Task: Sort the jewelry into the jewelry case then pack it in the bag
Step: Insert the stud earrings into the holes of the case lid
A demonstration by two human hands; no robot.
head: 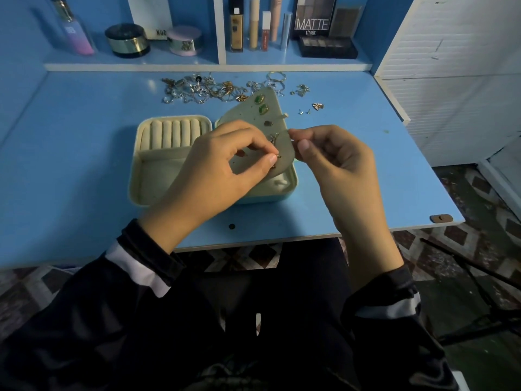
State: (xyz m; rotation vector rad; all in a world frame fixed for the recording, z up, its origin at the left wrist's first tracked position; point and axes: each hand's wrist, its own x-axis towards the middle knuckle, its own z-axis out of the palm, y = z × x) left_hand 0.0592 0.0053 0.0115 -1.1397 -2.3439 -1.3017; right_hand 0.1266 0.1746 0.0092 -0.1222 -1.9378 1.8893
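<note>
- The jewelry case (135, 176) is lying open on the blue surface (84, 165), straight ahead of you at 12 o'clock.
- Cream ring rolls (174, 134) are filling the case's 11 o'clock compartment.
- The earring panel (275, 114) is standing tilted up out of the case's right half, with its top leaning toward 1 o'clock.
- Two green earrings (260, 104) are sitting at the panel's 12 o'clock end. Smaller pieces are sitting lower on it, too small to identify.
- Your left grip (222, 159) is pinching a small earring (277, 157) between thumb and forefinger, against the panel's 6 o'clock end.
- Your right grip (335, 159) is pinching the panel's edge at 3 o'clock. You cannot tell whether anything small is also sitting between those fingertips.
- A loose jewelry pile (208, 88) is spreading along the surface at 12 o'clock of the case, and the panel's top is overlapping its right end in this view.
- A stud pair (304, 111) and a butterfly piece (318, 106) are lying at 2 o'clock of the case, apart from the pile.
- The shelf (197, 66) beyond the surface is carrying cosmetics, including a palette (313, 18) reading "MATTE".
</note>
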